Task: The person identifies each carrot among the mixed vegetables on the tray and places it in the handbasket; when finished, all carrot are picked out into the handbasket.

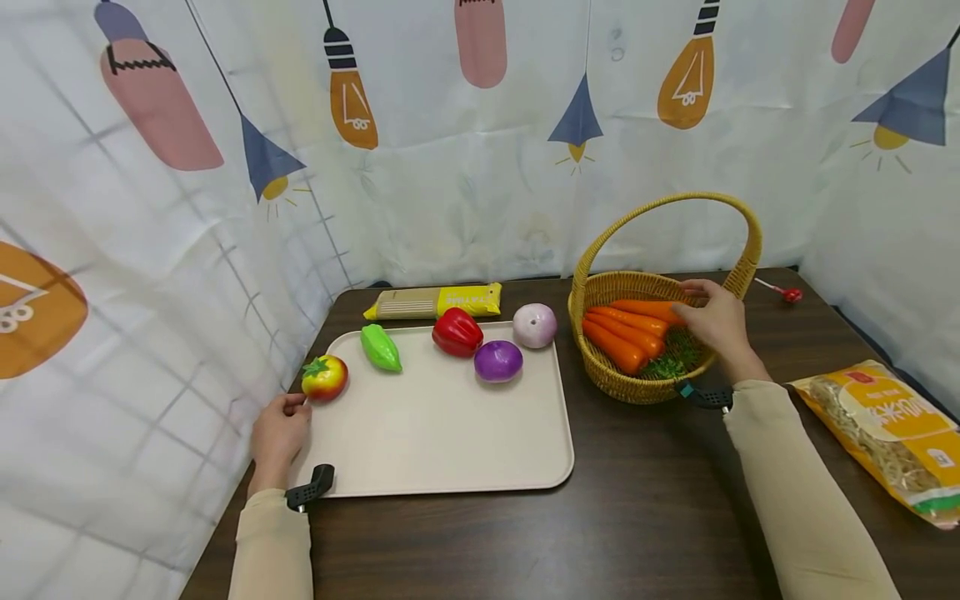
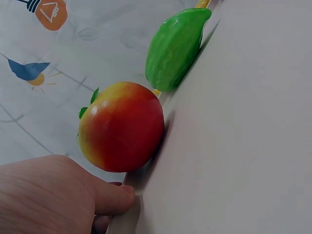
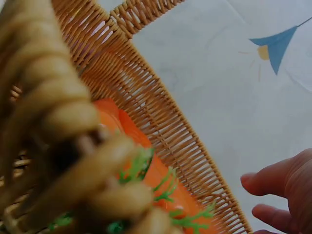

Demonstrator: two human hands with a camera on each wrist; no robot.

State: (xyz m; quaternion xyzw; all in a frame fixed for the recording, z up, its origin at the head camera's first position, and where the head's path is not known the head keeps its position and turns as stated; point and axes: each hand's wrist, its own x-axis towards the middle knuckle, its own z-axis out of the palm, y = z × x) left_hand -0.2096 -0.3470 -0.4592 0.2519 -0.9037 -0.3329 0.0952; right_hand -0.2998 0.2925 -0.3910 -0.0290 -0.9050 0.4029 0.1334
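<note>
My left hand [image 1: 281, 432] pinches the left edge of a cream tray [image 1: 442, 442], thumb on top; the left wrist view shows this near a red-yellow tomato-like fruit [image 2: 122, 127]. On the tray also lie a green ridged star-fruit-like piece [image 1: 381, 347], a red bell pepper [image 1: 457, 332], a purple oval vegetable [image 1: 498, 362] and a pale purple onion [image 1: 535, 325]. My right hand [image 1: 718, 321] is over the right side of a wicker basket [image 1: 622, 387] holding several carrots [image 1: 618, 343]. In the right wrist view its thumb and finger are spread apart, with nothing visible between them.
A yellow noodle pack [image 1: 435, 302] lies behind the tray. Dried noodles in an orange bag [image 1: 888, 433] lie at the table's right. A red lollipop-like item [image 1: 791, 294] sits behind the basket. The basket's tall handle [image 1: 675, 200] arches up before a patterned curtain [image 1: 480, 167].
</note>
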